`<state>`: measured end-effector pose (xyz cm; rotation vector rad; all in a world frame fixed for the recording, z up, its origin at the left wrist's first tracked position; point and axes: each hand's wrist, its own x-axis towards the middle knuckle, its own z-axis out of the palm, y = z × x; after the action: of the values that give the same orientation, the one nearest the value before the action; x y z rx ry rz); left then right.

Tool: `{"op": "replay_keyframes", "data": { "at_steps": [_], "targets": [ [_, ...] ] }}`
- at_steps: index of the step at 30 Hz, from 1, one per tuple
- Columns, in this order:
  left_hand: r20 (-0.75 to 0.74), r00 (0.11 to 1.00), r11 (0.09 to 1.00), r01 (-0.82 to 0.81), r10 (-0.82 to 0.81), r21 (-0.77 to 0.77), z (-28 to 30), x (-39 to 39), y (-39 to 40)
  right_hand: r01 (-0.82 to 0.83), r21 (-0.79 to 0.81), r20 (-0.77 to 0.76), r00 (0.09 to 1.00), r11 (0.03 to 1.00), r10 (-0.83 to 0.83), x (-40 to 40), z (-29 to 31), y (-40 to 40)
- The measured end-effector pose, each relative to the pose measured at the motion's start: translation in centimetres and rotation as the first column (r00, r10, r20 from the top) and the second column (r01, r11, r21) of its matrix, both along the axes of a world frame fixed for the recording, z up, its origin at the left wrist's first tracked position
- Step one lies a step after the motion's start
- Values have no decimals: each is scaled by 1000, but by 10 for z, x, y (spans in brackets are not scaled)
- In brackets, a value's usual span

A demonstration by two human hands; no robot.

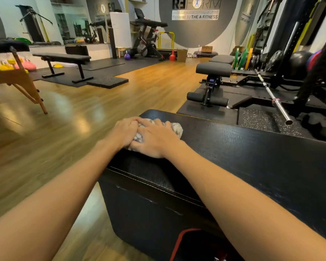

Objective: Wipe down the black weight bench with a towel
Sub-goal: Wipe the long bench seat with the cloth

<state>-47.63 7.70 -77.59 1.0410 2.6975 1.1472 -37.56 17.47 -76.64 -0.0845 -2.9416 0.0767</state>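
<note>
a gym with a glossy wooden floor (105, 102), and a black, cracked-leather padded weight bench (243, 153) under your arms.

your left hand (125, 131) and right hand (155, 141) lie side by side on a crumpled grey-and-white patterned towel (174, 129), fingers spread fairly flat and pressing it down rather than clenching it. the towel sits on the bench top near its far left corner. a silver steel barbell (274, 100) lies on the dark mats to the right.

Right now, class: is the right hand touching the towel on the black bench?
Touching. The head view shows the right hand lying flat on the bunched towel, pressing it onto the bench top.
</note>
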Motion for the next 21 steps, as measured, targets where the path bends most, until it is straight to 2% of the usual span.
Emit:
{"op": "replay_keyframes", "data": {
  "at_steps": [11, 15, 21],
  "targets": [
    [-125, 990, 998, -66, 67, 11, -2, -52, 42, 47, 21, -47, 998, 999, -46, -60, -6, 37],
    [-133, 990, 998, -51, 45, -43, 2, -41, 34, 65, 72, -83, 995, 995, -59, -50, -5, 31],
    [-139, 986, 993, -101, 91, -65, 4, -3, 15, 79, 93, 13, 997, 993, -80, -29, 0, 16]
  ]
}}
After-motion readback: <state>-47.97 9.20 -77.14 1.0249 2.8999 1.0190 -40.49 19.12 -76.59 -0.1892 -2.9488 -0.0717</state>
